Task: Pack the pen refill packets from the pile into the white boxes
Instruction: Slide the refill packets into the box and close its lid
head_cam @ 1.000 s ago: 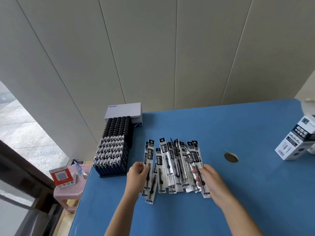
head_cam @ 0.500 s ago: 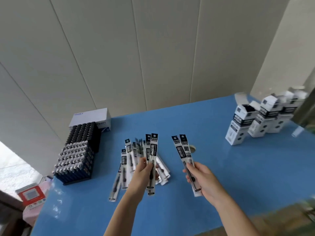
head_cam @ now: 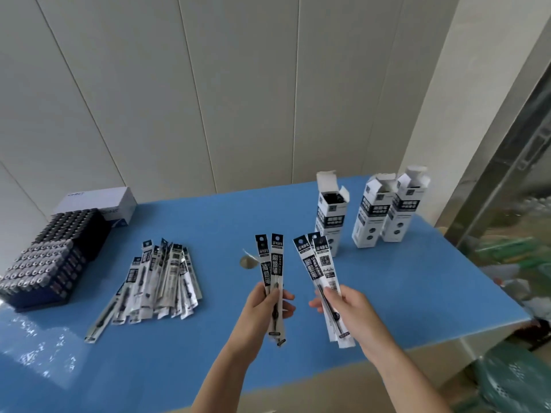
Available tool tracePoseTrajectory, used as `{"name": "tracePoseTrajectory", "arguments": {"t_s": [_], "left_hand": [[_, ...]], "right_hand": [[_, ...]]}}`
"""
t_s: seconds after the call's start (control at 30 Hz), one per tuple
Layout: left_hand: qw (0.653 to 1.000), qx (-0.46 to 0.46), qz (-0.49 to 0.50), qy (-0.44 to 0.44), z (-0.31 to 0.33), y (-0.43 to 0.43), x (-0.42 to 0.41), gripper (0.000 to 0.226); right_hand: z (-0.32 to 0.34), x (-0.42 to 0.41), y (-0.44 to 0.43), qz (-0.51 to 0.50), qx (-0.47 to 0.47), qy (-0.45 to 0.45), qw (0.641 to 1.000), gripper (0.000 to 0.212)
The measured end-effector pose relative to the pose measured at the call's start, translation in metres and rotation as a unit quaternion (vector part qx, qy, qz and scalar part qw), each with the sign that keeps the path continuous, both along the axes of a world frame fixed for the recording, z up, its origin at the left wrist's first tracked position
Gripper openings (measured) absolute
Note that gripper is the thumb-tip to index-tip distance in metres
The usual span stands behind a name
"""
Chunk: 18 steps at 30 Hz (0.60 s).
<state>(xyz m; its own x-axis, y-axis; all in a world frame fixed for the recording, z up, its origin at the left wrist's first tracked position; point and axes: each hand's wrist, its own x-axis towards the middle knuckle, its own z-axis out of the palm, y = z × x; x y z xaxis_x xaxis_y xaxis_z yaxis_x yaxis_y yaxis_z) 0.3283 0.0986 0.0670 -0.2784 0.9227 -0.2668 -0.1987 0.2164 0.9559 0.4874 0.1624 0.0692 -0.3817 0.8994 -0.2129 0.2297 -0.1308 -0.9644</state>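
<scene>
My left hand grips two pen refill packets upright above the blue table. A few more refill packets, fanned out, are held by my right hand just to the right. The pile of refill packets lies on the table to the left of both hands. Three white boxes stand upright with open top flaps at the back right: one nearer, and two side by side. The nearer box shows dark contents at its top.
A block of dark batteries sits at the table's left edge, with a white carton behind it. A round hole in the tabletop lies behind my left hand. The table's near and right edges drop off to clutter on the floor.
Both hands lifted packets off the pile and carried them right, toward the boxes. My view swung right, bringing the three white boxes closer to centre.
</scene>
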Motion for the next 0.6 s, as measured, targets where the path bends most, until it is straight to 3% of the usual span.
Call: {"name": "tracePoseTrajectory", "arguments": {"t_s": [0.2,0.37,0.43,0.53,0.6], "left_hand": [[1.0,0.022,-0.003,0.002,0.016,0.031,0.025,0.021],[0.998,0.046,-0.016,0.04,0.029,0.067,0.028,0.018],[0.998,0.059,-0.008,0.012,0.035,0.085,0.027,0.015],[0.996,0.087,-0.011,0.023,0.045,0.111,0.025,0.013],[0.993,0.096,-0.014,0.063,0.05,0.127,0.023,0.016]], "right_hand": [[0.008,0.028,0.032,-0.026,0.034,-0.036,0.998,0.031],[0.031,0.037,0.07,-0.04,0.1,-0.023,0.994,0.016],[0.041,0.039,0.089,-0.049,0.124,-0.017,0.991,0.012],[0.054,0.042,0.119,-0.048,0.172,-0.032,0.983,0.062],[0.067,0.042,0.136,-0.047,0.211,-0.048,0.975,0.075]]}}
